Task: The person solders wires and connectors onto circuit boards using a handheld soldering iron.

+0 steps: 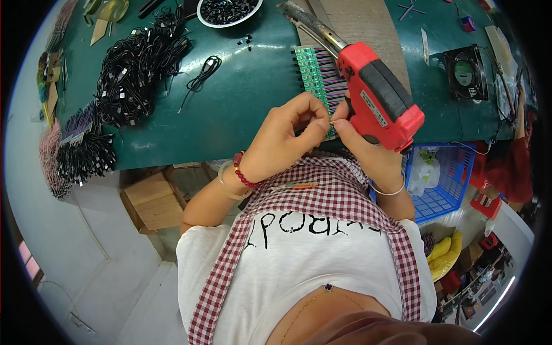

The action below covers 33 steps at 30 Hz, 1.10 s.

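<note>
A panel of small green circuit boards lies at the table's front edge, with rows of black, purple and pink wires running out of its right side. Over its near end, my left hand is closed, thumb and forefinger pinched together; what sits between them is too small to make out. My right hand has its thumb tip against the left fingertips while it grips a red and black soldering gun. The gun's metal tip points away, up and to the left, clear of the boards. Some right fingers are hidden behind the gun.
On the green table lie a heap of black cables, one coiled cable and a white bowl of small black parts. Wire bundles hang off the left edge. A black fan stands right; a blue basket sits below.
</note>
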Tool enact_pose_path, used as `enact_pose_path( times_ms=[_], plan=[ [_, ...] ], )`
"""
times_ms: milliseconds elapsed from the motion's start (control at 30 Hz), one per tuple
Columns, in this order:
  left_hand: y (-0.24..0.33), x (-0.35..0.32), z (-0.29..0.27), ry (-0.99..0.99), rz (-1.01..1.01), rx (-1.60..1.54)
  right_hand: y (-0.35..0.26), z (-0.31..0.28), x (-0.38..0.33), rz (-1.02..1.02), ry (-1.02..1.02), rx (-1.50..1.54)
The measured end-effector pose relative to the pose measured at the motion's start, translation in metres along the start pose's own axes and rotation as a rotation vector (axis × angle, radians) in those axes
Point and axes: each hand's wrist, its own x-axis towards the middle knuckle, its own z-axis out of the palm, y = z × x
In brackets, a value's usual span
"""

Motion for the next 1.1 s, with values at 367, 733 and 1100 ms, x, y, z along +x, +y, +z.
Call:
enact_pose_path(
  times_ms=[367,733,1100],
  plan=[
    [0.002,0.011,-0.004,0.256,0.604,0.654,0.006,-0.003,0.009,0.065,0.100,0.072],
    [0.004,0.028,-0.009,0.313,0.678,0.778,0.012,-0.003,0.020,0.050,0.133,0.016],
    [-0.006,0.088,-0.056,0.282,0.688,1.059,0.021,-0.049,-0.022,0.174,0.293,-0.013]
  ],
)
